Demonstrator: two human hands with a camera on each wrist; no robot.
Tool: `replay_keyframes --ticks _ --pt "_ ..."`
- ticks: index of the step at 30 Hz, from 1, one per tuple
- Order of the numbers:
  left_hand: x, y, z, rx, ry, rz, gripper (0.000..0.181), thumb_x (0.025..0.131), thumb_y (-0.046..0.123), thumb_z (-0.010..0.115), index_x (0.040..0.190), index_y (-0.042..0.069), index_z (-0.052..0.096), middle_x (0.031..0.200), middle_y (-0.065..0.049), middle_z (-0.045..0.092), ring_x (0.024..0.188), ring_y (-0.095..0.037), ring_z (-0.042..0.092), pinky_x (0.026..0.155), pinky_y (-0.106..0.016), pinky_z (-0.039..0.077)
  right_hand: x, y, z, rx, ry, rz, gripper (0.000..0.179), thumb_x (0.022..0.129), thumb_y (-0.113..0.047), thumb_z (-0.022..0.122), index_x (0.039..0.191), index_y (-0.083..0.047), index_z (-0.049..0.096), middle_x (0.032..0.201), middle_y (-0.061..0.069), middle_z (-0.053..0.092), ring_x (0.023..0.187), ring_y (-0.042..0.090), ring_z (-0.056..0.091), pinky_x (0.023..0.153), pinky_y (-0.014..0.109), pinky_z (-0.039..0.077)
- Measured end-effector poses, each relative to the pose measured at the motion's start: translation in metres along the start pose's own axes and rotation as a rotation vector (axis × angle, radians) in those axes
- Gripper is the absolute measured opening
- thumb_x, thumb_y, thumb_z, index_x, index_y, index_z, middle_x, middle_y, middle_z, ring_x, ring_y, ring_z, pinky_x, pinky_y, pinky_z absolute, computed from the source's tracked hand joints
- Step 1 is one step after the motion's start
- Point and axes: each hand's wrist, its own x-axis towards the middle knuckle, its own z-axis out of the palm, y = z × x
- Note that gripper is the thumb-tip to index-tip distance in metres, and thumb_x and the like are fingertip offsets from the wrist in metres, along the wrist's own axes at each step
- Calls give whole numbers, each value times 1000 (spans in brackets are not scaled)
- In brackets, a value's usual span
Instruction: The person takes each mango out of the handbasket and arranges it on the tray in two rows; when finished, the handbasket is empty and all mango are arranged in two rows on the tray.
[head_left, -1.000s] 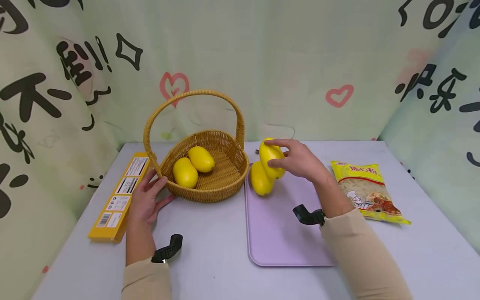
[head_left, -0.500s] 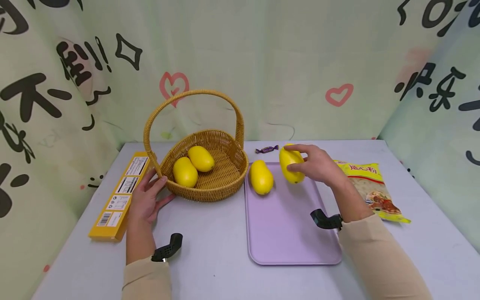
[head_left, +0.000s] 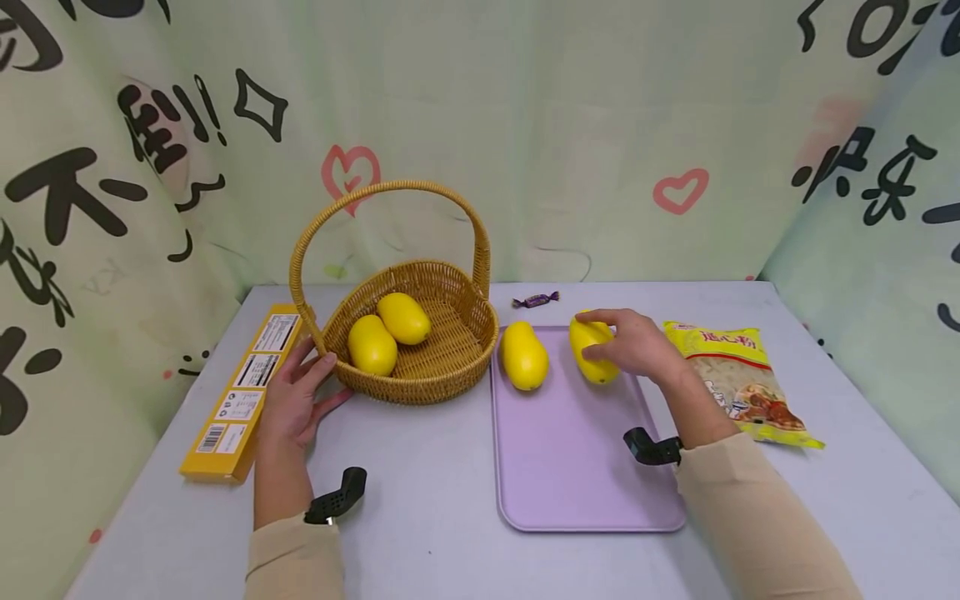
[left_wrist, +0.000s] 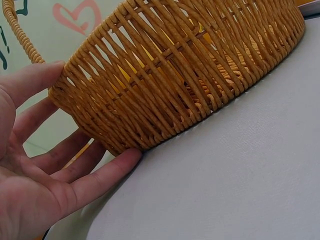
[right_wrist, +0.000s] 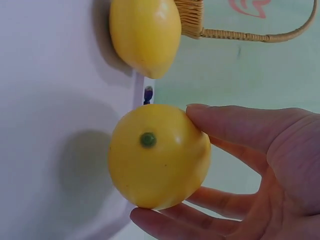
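My right hand (head_left: 633, 342) holds a yellow mango (right_wrist: 155, 160) between thumb and fingers over the far right of the purple tray (head_left: 581, 475). I cannot tell whether it touches the tray. Another mango (head_left: 524, 357) lies to its left, at the tray's far left corner. On the left, a wicker basket (head_left: 420, 390) with a tall handle stands on the table, with two mangoes (head_left: 403, 318) inside. My left hand (head_left: 292, 404) rests against the basket's left end, fingers spread; in the left wrist view the thumb touches the rim and the little finger the bottom edge.
A yellow box (head_left: 232, 417) with white labels lies left of the basket, beside my left hand. A wrapped candy (head_left: 536, 300) lies behind the tray. To the right of the tray is a yellow food bag (head_left: 742, 383). A printed curtain (head_left: 585, 125) hangs behind the table.
My right hand has carried its mango rightward, away from the other mango on the tray, then lowered it towards the tray. The candy has come into full view. My left hand stays at the basket.
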Motion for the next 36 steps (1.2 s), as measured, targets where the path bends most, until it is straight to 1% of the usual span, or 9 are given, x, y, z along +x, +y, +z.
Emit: replay_keyframes --ticks 5,10,13,18,23,26,31,36 --pt "-1 1 1 3 8 0 61 103 28 65 158 41 41 154 2 42 138 -17 48 95 -39 60 3 2 5 -10 -20 31 59 97 -20 68 153 -16 52 159 29 37 138 49 38 115 64 39" --pt "0 0 2 8 4 5 61 103 27 65 158 41 41 158 0 41 140 -17 47 99 -42 59 5 5 10 -13 -38 59 59 96 -21 70 152 -15 52 159 29 36 136 48 38 115 64 40" --pt "0 0 2 11 4 9 61 104 26 64 158 40 40 161 -2 39 141 -18 46 99 -43 58 6 6 12 -21 -30 53 60 95 -21 71 152 -14 52 158 29 38 133 47 40 114 63 42" --pt "0 0 0 13 5 14 61 104 26 64 158 40 40 162 -2 38 140 -18 47 99 -44 58 8 3 16 -34 -12 38 61 94 -20 71 151 -11 53 157 29 41 131 45 42 115 62 41" --pt "-1 0 0 16 -5 10 63 103 28 65 159 40 38 163 -2 37 138 -16 47 102 -44 57 9 0 18 -58 -4 20 59 94 -19 71 149 -9 55 154 29 44 131 45 44 116 62 40" --pt "-1 0 0 16 -6 4 64 103 29 65 159 40 38 162 -1 37 138 -16 47 102 -44 57 9 -1 18 -64 -4 22 57 94 -19 71 148 -9 56 154 29 44 131 45 44 115 61 41" --pt "-1 0 0 5 13 0 61 103 28 65 158 41 41 159 0 39 137 -16 48 99 -43 58 10 -3 18 -76 0 22 55 95 -21 70 147 -9 57 153 29 46 130 45 45 114 60 43" --pt "0 0 0 10 9 2 62 103 28 65 158 41 40 161 -1 39 138 -16 48 100 -43 58 9 -6 14 -93 17 21 56 95 -23 70 148 -9 57 153 29 45 133 47 44 114 61 42"
